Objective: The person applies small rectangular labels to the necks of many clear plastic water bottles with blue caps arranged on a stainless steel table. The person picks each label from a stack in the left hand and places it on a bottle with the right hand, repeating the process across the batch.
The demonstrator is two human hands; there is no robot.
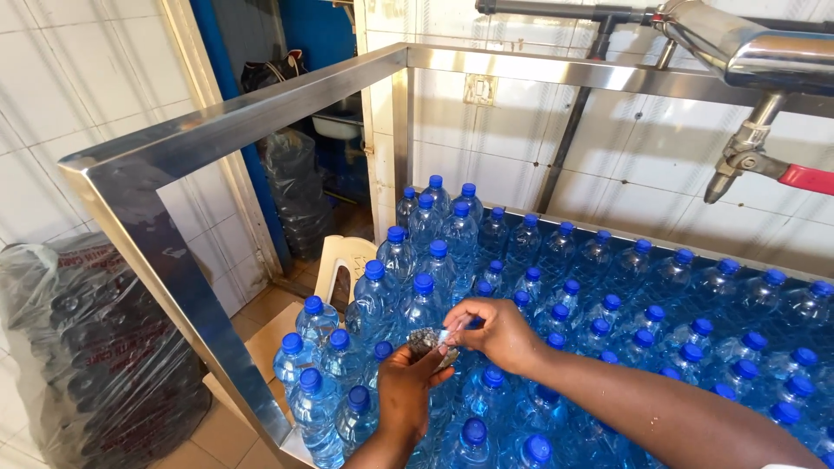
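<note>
Left hand (pixel 407 389): fingers curled around a small crumpled clear wad (pixel 432 344), holding it above the bottles
Right hand (pixel 493 330): thumb and fingertips pinched on the wad's top edge
Below: capped blue water bottles (pixel 608 347) packed close together
Around: steel frame (pixel 174 260); bagged stack (pixel 87 347) at the left

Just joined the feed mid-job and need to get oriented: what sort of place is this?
Probably a small water-bottling room: rows of blue-capped bottles fill a steel-framed table, a pipe with a valve runs overhead, the walls are white tile, and both hands, left and right, work among the bottles.
</note>
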